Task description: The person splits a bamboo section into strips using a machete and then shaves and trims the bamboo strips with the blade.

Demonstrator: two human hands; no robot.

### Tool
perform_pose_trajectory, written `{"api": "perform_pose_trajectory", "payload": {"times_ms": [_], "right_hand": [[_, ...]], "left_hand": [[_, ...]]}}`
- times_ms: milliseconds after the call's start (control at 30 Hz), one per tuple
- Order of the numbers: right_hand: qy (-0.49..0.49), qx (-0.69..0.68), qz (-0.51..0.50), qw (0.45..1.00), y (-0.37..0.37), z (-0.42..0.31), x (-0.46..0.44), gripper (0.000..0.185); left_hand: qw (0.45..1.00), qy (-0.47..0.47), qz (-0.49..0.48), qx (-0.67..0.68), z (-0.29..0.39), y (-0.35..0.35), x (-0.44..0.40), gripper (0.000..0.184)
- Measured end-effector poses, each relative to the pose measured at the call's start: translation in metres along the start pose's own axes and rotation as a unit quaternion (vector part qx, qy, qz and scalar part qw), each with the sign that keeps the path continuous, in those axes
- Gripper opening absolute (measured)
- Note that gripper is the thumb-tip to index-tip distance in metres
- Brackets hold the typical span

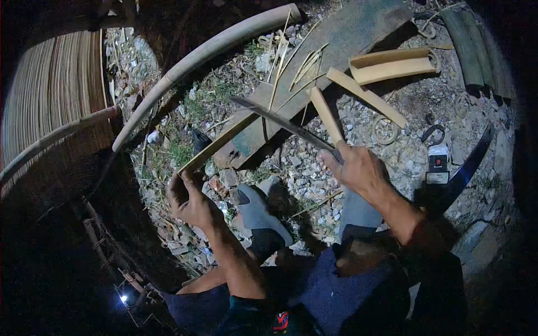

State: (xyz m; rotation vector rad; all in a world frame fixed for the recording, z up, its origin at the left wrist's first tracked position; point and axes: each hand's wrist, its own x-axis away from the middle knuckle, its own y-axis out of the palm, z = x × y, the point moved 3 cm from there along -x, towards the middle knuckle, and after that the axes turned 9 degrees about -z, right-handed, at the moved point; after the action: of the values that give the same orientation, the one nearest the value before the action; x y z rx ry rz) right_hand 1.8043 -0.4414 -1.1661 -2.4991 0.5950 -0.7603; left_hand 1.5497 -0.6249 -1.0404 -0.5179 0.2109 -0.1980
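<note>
the left hand (193, 197) pinches the strip (221, 140) at its near end; its long axis slants onto the plank (356, 38); there the knife (287, 125), gripped by the right hand (361, 171), crosses it

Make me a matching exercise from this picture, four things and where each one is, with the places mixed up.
1. Knife
2. Long strip
3. Thin slivers
4. Trough-shaped piece

A. Lying on the board
B. In the right hand
C. On the stony ground
D. In the left hand

Pairs: 1-B, 2-D, 3-A, 4-C
</note>
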Motion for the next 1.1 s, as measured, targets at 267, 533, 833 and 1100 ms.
{"api": "perform_pose_trajectory", "payload": {"times_ms": [267, 533, 833, 1100], "right_hand": [[0.027, 0.058, 0.020, 0.998, -0.025, -0.008, 0.024, 0.041], [0.063, 0.013, 0.051, 0.997, -0.028, 0.011, 0.055, 0.033], [0.022, -0.061, 0.015, 0.998, -0.011, -0.008, 0.043, 0.037], [-0.030, -0.122, 0.073, 0.989, -0.031, -0.034, 0.031, 0.035]], "left_hand": [[0.965, -0.255, -0.063, 0.008, -0.173, -0.041, -0.013, 0.037], [0.928, 0.174, -0.221, -0.244, -0.111, 0.063, -0.008, 0.055], [0.911, 0.021, -0.393, -0.125, -0.129, 0.083, -0.053, 0.026], [0.961, 0.122, -0.094, 0.231, 0.058, 0.050, -0.044, 0.044]]}}
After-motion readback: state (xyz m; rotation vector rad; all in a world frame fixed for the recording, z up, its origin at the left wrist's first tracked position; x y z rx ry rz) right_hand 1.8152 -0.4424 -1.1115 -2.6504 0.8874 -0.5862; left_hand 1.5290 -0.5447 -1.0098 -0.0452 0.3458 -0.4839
